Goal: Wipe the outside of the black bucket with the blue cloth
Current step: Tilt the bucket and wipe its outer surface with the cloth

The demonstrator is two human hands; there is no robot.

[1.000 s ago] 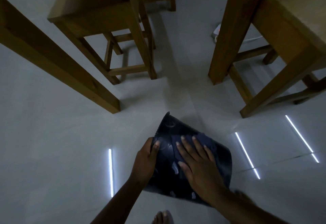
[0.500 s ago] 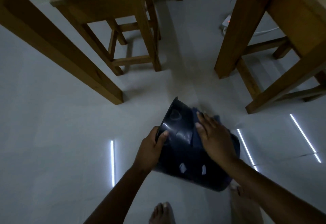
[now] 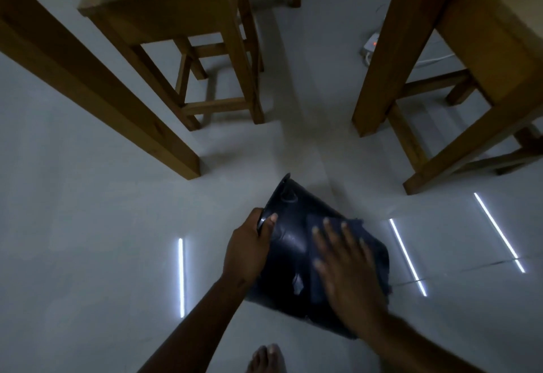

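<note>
The black bucket [image 3: 289, 243] lies tilted on its side above the pale floor, its rim toward the left and far side. My left hand [image 3: 248, 250] grips that rim, thumb over the edge. My right hand [image 3: 346, 272] lies flat, fingers spread, pressing the blue cloth [image 3: 357, 227] against the bucket's outer wall. Most of the cloth is hidden under the palm; only its dark edge shows past the fingertips and along the right side.
A wooden stool [image 3: 205, 49] stands at the back left, a thick wooden table leg [image 3: 97, 90] at the left, another table leg [image 3: 382, 73] and stool frame [image 3: 458, 149] at the right. A white power strip [image 3: 370, 46] lies behind. My bare foot [image 3: 266, 358] is at the bottom.
My right hand slid the cloth up toward the far end of the bucket, then back down its wall toward me. The left hand kept hold of the rim.
</note>
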